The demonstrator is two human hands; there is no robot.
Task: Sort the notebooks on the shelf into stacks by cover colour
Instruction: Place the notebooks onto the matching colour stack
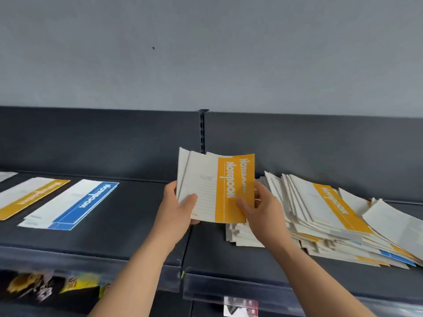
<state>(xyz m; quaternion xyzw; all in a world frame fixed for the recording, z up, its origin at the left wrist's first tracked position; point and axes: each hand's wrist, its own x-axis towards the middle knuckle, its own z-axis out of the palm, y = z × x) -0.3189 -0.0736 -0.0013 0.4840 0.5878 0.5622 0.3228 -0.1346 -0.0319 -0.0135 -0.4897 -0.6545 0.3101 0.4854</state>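
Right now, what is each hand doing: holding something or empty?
Left hand: grips the held notebooks at their left side, thumb on the front cover.
Right hand: pinches the same notebooks at the orange band, thumb in front.

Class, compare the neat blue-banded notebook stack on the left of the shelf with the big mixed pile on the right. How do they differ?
The blue-and-white notebook stack is low and squared up; the large mixed notebook pile is taller and fanned askew. The blue stack shows only blue bands; the mixed pile shows yellow and blue ones. Both lie flat on the dark shelf.
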